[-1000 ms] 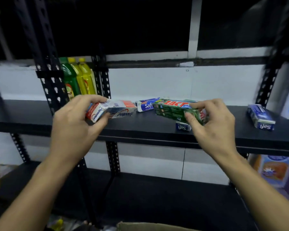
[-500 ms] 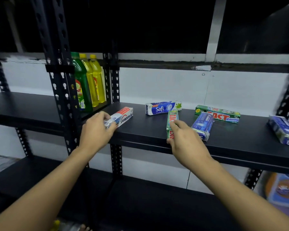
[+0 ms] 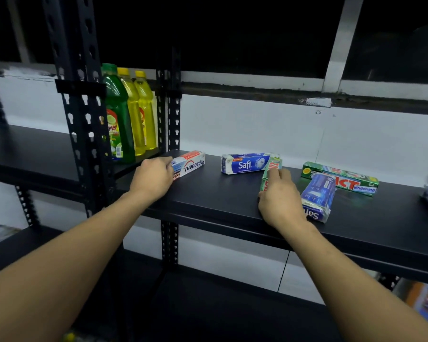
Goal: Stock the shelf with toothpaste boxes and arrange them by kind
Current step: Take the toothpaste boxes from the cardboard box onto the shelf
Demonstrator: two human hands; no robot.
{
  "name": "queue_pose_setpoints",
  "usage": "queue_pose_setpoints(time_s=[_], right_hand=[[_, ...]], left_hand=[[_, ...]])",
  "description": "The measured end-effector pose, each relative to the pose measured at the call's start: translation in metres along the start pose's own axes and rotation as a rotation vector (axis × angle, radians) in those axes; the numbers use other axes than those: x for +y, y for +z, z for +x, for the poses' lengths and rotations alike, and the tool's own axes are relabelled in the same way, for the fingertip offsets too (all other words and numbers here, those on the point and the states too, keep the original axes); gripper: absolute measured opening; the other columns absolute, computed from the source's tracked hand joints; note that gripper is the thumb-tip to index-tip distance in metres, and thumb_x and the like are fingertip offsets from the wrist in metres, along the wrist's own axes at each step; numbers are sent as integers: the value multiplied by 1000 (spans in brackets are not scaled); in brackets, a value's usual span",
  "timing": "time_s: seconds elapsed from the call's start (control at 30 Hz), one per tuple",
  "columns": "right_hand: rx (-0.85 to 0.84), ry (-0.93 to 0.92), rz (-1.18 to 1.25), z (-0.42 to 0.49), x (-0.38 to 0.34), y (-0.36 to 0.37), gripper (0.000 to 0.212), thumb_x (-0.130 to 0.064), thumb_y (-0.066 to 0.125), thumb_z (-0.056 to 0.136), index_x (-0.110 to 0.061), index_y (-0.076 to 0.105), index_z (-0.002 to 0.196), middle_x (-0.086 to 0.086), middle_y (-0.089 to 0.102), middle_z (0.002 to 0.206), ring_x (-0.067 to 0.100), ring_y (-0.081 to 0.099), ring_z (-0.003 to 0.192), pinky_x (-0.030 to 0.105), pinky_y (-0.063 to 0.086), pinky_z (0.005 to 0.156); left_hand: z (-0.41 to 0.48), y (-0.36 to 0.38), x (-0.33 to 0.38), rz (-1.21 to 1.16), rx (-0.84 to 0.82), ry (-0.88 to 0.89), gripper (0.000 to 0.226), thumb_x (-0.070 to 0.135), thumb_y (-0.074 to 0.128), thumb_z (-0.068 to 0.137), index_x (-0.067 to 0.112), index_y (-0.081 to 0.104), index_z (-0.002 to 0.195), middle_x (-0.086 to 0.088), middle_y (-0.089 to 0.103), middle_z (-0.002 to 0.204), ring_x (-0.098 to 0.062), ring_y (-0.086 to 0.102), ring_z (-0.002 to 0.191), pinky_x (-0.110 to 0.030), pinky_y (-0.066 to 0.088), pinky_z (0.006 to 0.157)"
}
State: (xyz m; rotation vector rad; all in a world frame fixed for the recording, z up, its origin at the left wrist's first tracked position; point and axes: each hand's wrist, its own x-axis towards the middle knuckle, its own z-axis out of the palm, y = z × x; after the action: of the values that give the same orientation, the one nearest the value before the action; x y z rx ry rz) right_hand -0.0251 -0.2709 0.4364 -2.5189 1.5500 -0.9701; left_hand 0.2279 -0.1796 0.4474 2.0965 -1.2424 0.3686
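Both hands have settled lower onto the black shelf (image 3: 220, 206) since 0.5 s ago. At 9 o'clock of the shelf, the left hand (image 3: 153, 178) grips the near end of the Pepsodent box (image 3: 189, 164). At 3 o'clock of it, the right hand (image 3: 279, 198) lies over the green box (image 3: 272, 169), fingers narrow, between the Safi box (image 3: 245, 164) and the blue Safi pack (image 3: 318, 196).

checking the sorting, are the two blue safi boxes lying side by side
No, one Safi box lies at the back and the other Safi box nearer the front edge, with a green box under the right hand between them.
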Motion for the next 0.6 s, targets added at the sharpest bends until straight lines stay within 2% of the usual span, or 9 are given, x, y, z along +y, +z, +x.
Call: queue_pose_setpoints(time_s=[0.1,0.17,0.27,0.37,0.6], right_hand=[[55,9,103,-2,7,2,57,-13,62,89,-12,39,142,14,35,146,38,49,120,42,43,98],[56,-3,112,-4,9,3,60,-12,59,91,-19,37,146,12,26,155,38,44,128,44,40,104],[51,-26,145,-2,12,6,57,-10,59,90,-20,42,144,9,30,155,35,45,129,41,39,105],[65,-39,149,-1,15,8,55,-8,60,89,-19,45,141,8,39,150,32,48,126,38,41,103],[115,-57,145,0,15,8,55,-3,61,86,-16,50,138,5,51,140,30,54,119,39,46,99]], left_hand=[[5,18,2,-17,62,-20,29,24,40,101,11,64,109,-15,68,106,-36,61,91,-36,42,67],[7,26,-1,-64,94,-46,29,28,39,101,12,63,105,-14,67,106,-36,60,89,-36,41,68],[8,28,-8,-111,87,-86,35,36,41,101,13,60,120,-13,63,122,-37,59,104,-42,48,83],[9,31,-11,-73,83,-90,48,38,50,97,12,52,137,-11,54,140,-35,55,119,-43,45,95],[9,34,-14,-63,139,-62,47,24,62,91,16,55,137,-6,56,138,-30,56,117,-41,46,94]])
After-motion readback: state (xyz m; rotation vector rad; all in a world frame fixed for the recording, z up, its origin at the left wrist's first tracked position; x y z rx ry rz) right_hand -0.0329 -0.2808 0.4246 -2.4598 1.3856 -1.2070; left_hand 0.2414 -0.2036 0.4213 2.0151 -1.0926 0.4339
